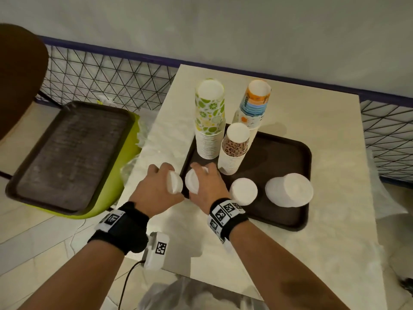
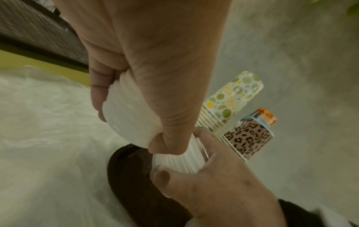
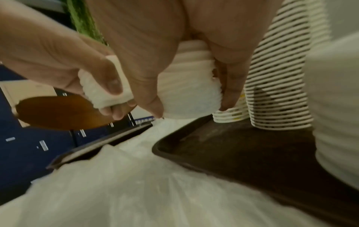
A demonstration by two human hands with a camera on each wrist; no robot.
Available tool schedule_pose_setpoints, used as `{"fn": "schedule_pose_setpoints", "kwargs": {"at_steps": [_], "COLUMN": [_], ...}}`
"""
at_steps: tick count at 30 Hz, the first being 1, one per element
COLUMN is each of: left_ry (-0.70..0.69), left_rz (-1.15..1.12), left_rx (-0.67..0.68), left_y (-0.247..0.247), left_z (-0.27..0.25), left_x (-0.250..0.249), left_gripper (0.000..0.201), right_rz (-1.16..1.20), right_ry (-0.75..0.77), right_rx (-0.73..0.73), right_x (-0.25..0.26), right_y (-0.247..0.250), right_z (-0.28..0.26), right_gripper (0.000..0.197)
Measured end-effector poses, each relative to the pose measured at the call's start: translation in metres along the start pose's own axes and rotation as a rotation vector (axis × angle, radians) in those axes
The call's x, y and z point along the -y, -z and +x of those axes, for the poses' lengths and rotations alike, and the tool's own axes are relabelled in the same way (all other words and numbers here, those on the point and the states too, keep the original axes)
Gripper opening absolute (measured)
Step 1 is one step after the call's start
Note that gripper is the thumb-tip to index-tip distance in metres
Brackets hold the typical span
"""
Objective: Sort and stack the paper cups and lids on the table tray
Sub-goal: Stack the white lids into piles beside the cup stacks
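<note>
Lids (image 1: 289, 189) and patterned paper cups (image 1: 209, 118) are already sorted into stacks on the brown tray (image 1: 290, 157). Two small lid stacks remain to be merged at its near-left corner, one clamped in the left hand (image 1: 154, 186), one in the right hand (image 1: 206, 186).

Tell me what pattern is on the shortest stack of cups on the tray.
A leopard print, brown with dark spots, on the shortest cup stack; clearest in the left wrist view.
</note>
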State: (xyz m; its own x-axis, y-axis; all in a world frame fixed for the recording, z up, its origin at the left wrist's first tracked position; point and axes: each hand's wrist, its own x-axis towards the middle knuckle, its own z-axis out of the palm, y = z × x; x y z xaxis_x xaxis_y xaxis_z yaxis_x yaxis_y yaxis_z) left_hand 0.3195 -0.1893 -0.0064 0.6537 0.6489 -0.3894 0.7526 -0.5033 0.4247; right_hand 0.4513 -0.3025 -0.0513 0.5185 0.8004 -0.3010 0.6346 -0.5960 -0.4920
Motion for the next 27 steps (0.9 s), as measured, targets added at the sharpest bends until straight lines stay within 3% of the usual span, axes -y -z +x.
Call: {"fn": "schedule_pose_setpoints", "kwargs": {"at_steps": [11, 15, 21, 27], "left_ry": [-0.117, -0.149, -0.168, -0.182], "left_rz": [0.027, 0.02, 0.02, 0.035], "left_rx": [0.105, 0.096, 0.096, 0.091], "left_y": [-0.006, -0.006, -0.003, 0.004], "left_z": [0.038, 0.04, 0.04, 0.037], "left_x": [0.001, 0.006, 0.01, 0.011], "left_gripper": [0.075, 0.078, 0.082, 0.082], "right_rz": [-0.147, -0.184, -0.195, -0.219], "right_ry": [-0.149, -0.141, -0.114, -0.096], "right_rx": [0.012, -0.034, -0.041, -0.047], "right_x": [-0.008, -0.005, 0.0, 0.003], "right_y": [-0.032, -0.036, -0.029, -0.022], "right_z": [0.025, 0.024, 0.023, 0.013], "right_gripper": [0.093, 0.092, 0.107, 0.105]}}
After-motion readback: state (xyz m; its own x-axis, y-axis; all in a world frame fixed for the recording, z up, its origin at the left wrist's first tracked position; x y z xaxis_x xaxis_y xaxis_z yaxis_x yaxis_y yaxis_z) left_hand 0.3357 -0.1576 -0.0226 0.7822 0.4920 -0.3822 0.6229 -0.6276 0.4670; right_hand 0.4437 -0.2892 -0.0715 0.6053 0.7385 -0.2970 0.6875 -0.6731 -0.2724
